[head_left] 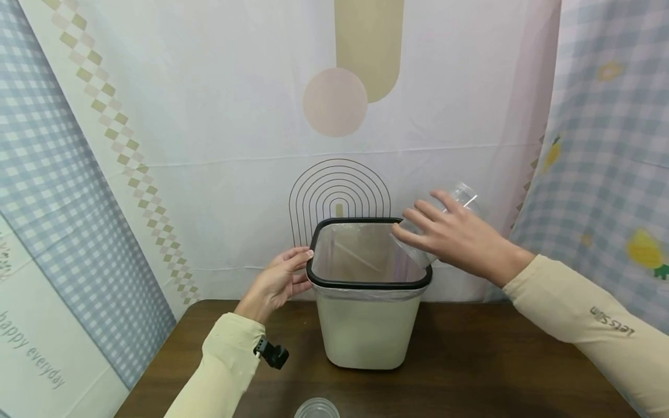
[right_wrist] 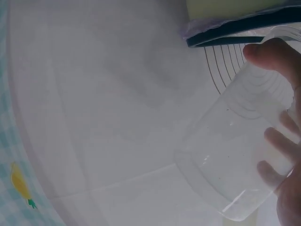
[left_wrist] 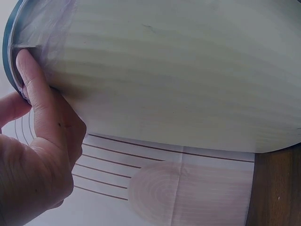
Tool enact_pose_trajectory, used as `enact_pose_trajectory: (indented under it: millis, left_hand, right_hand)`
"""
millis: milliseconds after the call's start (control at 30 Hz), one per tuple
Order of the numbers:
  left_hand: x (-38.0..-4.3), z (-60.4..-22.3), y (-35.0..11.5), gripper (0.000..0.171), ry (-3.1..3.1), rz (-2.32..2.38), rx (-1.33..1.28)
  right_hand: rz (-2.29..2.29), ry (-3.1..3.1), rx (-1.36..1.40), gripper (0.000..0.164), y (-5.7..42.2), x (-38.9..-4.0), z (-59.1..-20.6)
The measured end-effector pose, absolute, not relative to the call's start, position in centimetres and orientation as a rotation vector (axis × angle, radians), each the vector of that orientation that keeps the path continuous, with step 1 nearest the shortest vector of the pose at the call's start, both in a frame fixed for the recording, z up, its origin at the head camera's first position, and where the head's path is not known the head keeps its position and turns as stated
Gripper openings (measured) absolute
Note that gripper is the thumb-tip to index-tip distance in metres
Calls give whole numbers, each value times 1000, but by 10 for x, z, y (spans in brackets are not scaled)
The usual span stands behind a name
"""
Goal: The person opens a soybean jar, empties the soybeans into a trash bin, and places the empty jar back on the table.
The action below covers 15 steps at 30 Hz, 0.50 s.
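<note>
A pale cream trash bin [head_left: 368, 331] with a black rim and a clear liner bag [head_left: 345, 249] stands on the table. My left hand [head_left: 279, 278] grips the rim at its left side, thumb on the rim and fingers below it; the left wrist view shows those fingers [left_wrist: 35, 89] just under the rim. In my right hand [head_left: 455, 238] is a clear plastic jar [right_wrist: 235, 146], held tilted with its mouth down over the bin's right rim. The right wrist view shows fingers wrapped round the jar, its base toward the lower left.
A round clear lid [head_left: 317, 409] lies on the dark wooden table [head_left: 481, 360] near the front edge. Behind the bin hangs a white patterned cloth [head_left: 235, 116]. Checked cloths hang at the left [head_left: 68, 174] and right [head_left: 601, 145].
</note>
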State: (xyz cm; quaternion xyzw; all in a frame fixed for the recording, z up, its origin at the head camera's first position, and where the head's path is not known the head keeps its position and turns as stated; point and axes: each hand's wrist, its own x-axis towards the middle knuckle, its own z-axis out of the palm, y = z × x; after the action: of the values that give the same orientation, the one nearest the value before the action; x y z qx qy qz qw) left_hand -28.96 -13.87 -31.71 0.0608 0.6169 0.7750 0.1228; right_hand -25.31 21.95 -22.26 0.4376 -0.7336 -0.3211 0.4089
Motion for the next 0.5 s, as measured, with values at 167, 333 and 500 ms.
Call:
enact_pose_trajectory:
  millis: [167,333,500]
  left_hand:
    - [-290,-317,-138,43,1801,2264,180]
    - [-290,-317,-138,39,1799,2262,170]
    - [-290,-317,-137,36,1800,2263,155]
  right_hand:
    - [-840,-1827,1075,86,219,-252,-224]
    - [-827,-1842,1059,92,220,-250,-227]
    - [-671,-1980,1033,108,222,-246,-229]
